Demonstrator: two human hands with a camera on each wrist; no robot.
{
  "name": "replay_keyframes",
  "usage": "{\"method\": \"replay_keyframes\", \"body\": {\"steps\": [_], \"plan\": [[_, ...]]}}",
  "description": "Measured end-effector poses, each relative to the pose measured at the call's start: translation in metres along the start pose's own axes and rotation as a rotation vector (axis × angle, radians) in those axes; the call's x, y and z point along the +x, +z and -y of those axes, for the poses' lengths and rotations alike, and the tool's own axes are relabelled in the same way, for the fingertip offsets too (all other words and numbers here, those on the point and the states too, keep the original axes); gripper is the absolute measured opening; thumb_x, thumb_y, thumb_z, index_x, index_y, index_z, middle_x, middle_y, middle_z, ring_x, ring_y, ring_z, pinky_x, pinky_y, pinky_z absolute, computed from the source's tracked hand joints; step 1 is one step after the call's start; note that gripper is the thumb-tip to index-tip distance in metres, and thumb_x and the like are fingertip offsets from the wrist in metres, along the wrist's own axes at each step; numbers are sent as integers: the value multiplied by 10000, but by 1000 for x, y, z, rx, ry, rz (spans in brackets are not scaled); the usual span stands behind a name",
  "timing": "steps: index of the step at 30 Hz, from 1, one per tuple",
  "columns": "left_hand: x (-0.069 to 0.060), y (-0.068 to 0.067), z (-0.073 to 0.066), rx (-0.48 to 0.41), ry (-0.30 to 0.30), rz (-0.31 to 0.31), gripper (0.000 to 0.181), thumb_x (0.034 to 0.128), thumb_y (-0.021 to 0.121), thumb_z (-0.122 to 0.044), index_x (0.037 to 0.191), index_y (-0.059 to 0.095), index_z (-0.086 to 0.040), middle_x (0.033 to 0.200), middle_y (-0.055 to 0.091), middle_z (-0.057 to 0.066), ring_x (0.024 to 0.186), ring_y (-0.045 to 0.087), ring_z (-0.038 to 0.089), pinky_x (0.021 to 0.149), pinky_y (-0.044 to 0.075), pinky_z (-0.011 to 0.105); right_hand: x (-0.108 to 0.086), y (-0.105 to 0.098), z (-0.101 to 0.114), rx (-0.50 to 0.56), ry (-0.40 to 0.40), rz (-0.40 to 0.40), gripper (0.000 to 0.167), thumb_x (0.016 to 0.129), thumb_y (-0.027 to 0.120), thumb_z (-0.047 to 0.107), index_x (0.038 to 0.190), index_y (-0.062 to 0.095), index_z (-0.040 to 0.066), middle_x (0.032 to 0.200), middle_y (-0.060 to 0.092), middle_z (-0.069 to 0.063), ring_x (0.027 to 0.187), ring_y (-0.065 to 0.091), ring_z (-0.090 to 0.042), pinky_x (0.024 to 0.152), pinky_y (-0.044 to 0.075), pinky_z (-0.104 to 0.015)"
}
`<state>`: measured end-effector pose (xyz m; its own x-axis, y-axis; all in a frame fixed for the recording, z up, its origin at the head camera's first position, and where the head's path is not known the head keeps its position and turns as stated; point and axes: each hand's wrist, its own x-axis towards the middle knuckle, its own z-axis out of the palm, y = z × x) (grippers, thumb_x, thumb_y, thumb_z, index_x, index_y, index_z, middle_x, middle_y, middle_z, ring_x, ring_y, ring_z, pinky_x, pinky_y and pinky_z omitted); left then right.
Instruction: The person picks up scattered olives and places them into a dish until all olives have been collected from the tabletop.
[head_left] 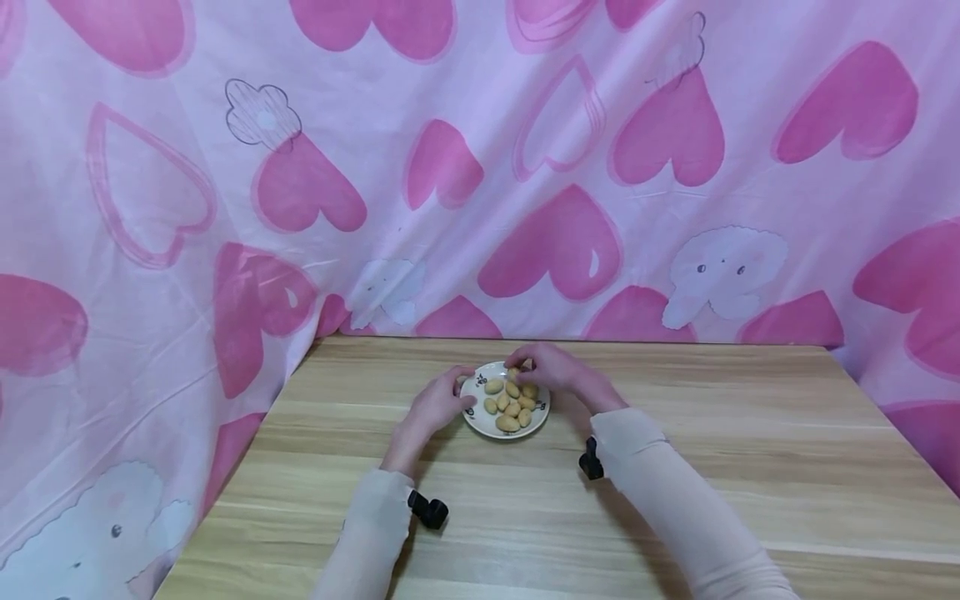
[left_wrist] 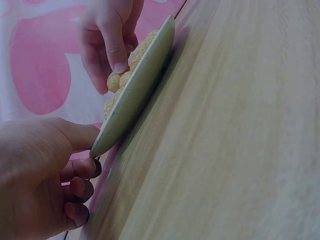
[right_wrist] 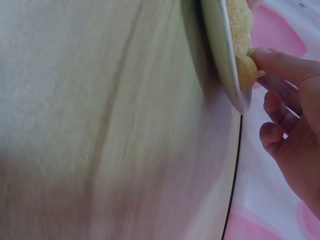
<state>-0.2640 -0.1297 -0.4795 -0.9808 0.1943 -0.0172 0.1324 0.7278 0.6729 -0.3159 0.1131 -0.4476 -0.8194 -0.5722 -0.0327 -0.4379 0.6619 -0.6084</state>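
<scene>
A small white plate (head_left: 489,429) with dark printed marks holds several tan peanuts in their shells (head_left: 507,423). My left hand (head_left: 438,404) grips the plate's left rim; in the left wrist view its thumb lies over the edge and its fingers curl below. The plate (left_wrist: 132,102) looks tilted there because of the camera's angle. At the plate's far right side my right hand (head_left: 550,368) reaches in from above. Its thumb and forefinger pinch a peanut (right_wrist: 258,62) in the right wrist view, partly hidden by the fingertips, among the other peanuts (right_wrist: 240,22).
The plate rests on a wood-grain table (head_left: 510,517). Behind and to the sides hangs a pink cloth (head_left: 450,242) with hearts, meeting the table's far edge. A small black camera is worn at each wrist, the left one (head_left: 429,509) and the right one (head_left: 591,460).
</scene>
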Motion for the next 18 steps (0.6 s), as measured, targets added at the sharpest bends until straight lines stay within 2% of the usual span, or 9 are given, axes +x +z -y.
{"method": "replay_keyframes", "body": {"steps": [5,9,14,18], "plan": [[-1,-1,-1,5,-8,1,537,894,708,-248,1399,542,-175,867,547,35,741,498,176,653,395,309,1,4,-3,-24,-32,-8,215,956,658,182,1157,721,137,1169,700,-35,1068,618,-172,976,487,-406],[-3,-1,-3,9,-19,1,533,893,711,-249,1396,546,-182,867,550,34,741,499,177,652,395,309,-5,4,-6,-12,-49,-53,236,951,657,193,1168,709,115,1181,691,-53,1114,615,-204,993,480,-424],[-5,-3,-4,29,-22,4,536,891,715,-259,1395,547,-184,860,553,26,728,496,175,641,393,311,-20,2,-10,15,-62,-132,209,945,651,167,1134,710,100,1103,695,-49,970,617,-182,858,509,-370],[-7,-5,-3,79,-27,6,545,897,705,-288,1407,535,-201,902,590,29,785,541,185,703,436,352,-34,-2,-13,23,-75,-186,204,943,644,139,1128,710,82,1064,696,-39,910,605,-161,788,504,-323]]}}
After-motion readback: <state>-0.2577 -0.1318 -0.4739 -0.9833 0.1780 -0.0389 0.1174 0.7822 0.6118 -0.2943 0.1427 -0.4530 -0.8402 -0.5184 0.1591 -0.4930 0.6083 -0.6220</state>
